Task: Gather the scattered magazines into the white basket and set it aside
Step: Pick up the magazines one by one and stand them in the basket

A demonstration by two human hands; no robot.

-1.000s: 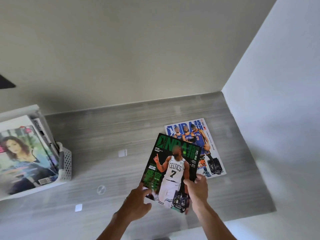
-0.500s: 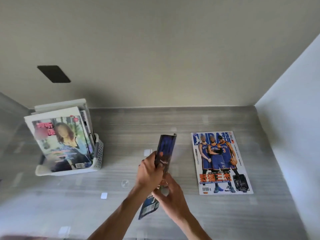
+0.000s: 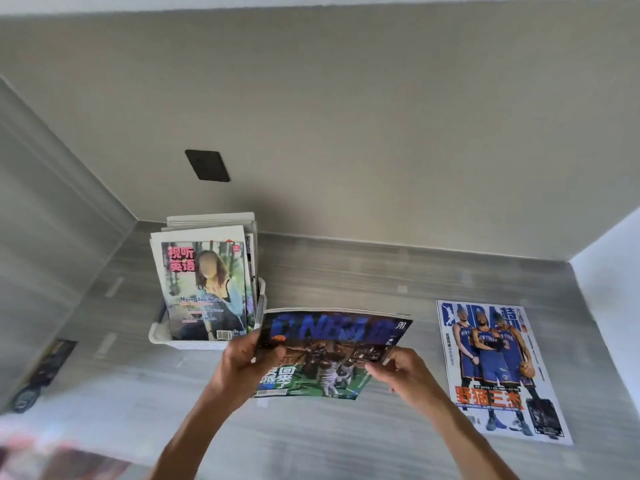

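Near the middle of the grey table [image 3: 346, 282]: a person is holding a dark basketball magazine [image 3: 332, 351] in both hands, lifted off the surface, its left end just beside the white basket [image 3: 162, 336].

Left hand [image 3: 247, 363]: fingers are closing on the magazine's left edge, thumb on top and the rest wrapping underneath, likely so that end can be steered toward the basket.

Right hand [image 3: 403, 370]: fingertips are pinching the near right corner, with the other fingers curling loosely; it looks to be steadying the floppy far side so the pages are not sagging or fanning open.

Held magazine: it is lying nearly flat with the cover up and long side running left to right, so I would guess it needs tipping upright before it can slot in.

Basket: it is sitting at the far left, close to the back wall [image 3: 346, 116], already packed with upright magazines; a language magazine [image 3: 204, 289] is leaning at the front, which leaves little obvious gap.

Blue magazine [image 3: 498, 372]: it is lying flat at the right, well apart from both hands, not yet gathered.

Near left edge: something dark is lying there, too blurred to identify.

Progress: I judge the gathering to be well along, with the basket not yet set aside.
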